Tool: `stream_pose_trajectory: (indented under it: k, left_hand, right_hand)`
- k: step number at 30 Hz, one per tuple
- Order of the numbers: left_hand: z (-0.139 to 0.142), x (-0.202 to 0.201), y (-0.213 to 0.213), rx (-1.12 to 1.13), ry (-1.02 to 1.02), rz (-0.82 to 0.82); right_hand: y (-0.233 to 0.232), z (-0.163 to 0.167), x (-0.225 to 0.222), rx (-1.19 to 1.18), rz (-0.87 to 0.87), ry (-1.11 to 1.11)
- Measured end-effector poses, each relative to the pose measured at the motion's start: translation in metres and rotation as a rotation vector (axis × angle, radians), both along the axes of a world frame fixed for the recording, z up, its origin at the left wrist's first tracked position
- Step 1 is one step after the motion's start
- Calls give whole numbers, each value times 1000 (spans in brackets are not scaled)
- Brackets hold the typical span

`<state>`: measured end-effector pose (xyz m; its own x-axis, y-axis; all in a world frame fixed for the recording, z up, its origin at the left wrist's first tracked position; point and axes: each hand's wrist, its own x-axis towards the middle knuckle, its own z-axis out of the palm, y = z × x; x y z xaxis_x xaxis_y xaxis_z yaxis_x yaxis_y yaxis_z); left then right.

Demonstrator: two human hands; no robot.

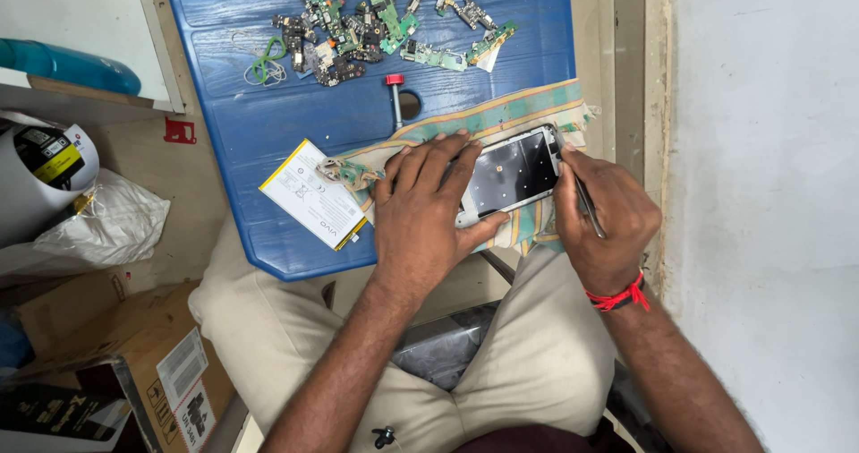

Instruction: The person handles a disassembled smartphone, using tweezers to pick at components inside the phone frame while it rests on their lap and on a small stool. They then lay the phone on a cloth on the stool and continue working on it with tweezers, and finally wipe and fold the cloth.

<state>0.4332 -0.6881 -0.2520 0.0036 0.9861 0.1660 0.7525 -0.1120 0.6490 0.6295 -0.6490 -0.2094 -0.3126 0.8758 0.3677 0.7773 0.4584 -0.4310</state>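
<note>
A smartphone [514, 175] with a dark screen lies on a striped green and tan cloth [528, 113] on a blue plastic stool top [268, 104]. My left hand [425, 207] presses down on the phone's left end, fingers spread over it and the cloth. My right hand [604, 211] grips a thin metal tool [586, 204], whose tip meets the phone's right upper edge. A red thread band circles my right wrist.
A white and yellow phone battery [313, 193] lies left of the cloth. Several green circuit boards [385, 19] are piled at the stool's far side, next to a red-capped screwdriver [395, 99]. Cardboard boxes [134, 363] and a plastic bag [107, 220] sit at left; a wall [769, 193] stands right.
</note>
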Motion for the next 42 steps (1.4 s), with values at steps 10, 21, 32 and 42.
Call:
stream_pose_trajectory:
  k: [10,21,32,42]
  left_hand:
    - [0,6,-3,2,32,53]
    - [0,3,-3,-22,26,12]
    - [-4,4,-4,-7,71,-1]
    - [29,0,-18,275,-72,13]
  right_hand:
    - [-7,12,-1,-114,-96,22]
    - [-2,7,5,-99,-56,49]
    - [5,-11,14,-8,65,87]
    - [-24,-4,34,-191,3,374]
